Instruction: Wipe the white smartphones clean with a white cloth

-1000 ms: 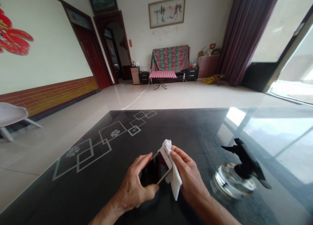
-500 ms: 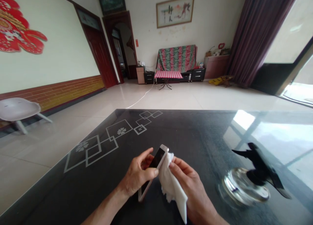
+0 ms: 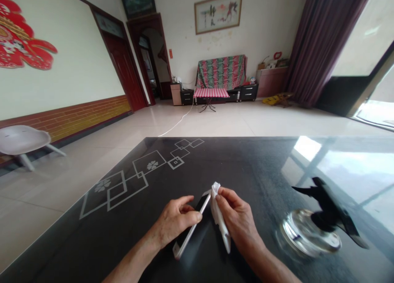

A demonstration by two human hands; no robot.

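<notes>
The left hand (image 3: 174, 223) grips a white-edged phone (image 3: 192, 227) by its sides, thumb and fingers closed around it, with the phone tilted on edge and its lower corner at or just above the dark glass worktop (image 3: 234, 159). The right hand (image 3: 238, 221) is closed on a folded white cloth (image 3: 220, 217), pressing it against the phone's far edge. Held this steeply between fingertips, the phone could pivot or slip if the cloth pushes too hard sideways, and it would strike hard glass; the grip looks light rather than full. A little further right stands a clear spray bottle (image 3: 312, 233) with a black trigger head (image 3: 329, 211), near the right forearm: a wide elbow swing could knock it over. The glossy worktop gives little friction, so anything dropped may slide on toward the edge.
</notes>
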